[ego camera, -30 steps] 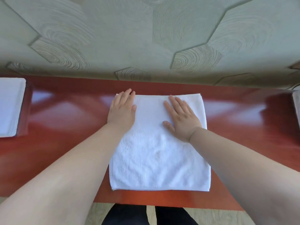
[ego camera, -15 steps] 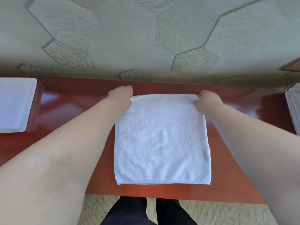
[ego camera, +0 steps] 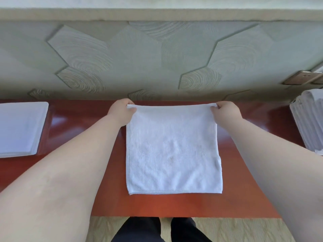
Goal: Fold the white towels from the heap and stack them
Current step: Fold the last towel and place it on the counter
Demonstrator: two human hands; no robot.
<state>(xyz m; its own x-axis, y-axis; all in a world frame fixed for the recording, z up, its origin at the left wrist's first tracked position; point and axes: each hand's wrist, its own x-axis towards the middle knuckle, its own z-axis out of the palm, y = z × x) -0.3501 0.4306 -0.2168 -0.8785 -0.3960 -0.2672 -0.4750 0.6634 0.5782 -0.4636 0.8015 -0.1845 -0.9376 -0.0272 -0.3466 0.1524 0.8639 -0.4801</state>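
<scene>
Since a second ago: gone from lying flat on the far half of the towel (ego camera: 173,151) to pinching its two far corners. Far hem now raised a little off the desk (ego camera: 78,119).

Far left of frame: stack of folded towels (ego camera: 19,128), squared up, lying on the desk, well apart from the work.

Left grip (ego camera: 121,113): clenched on the far left corner, cloth bunched under the thumb.

Centre: towel spread as a neat rectangle, near hem flat and parallel to the desk's front lip, just inside it. Probably folded at least once already, going by its tidy outline.

Right grip (ego camera: 225,113): grasping the far right corner in the same way, level with the other.

Far right, cut by the frame edge: heap (ego camera: 309,123) of unfolded towels on the desk's end.

Step in hand, as judged: start of the next fold, far hem toward near hem. Calls for both corners lifted together, kept taut so the middle does not sag, carried down-frame and laid corner on corner. After that, smoothing, then across to the stack at left.

Room: bare red desk either side of the towel. Wall (ego camera: 157,67) close behind the far hem, so little space up-frame. Front lip near the lower hem; risk of cloth drooping over it on an overshoot.
</scene>
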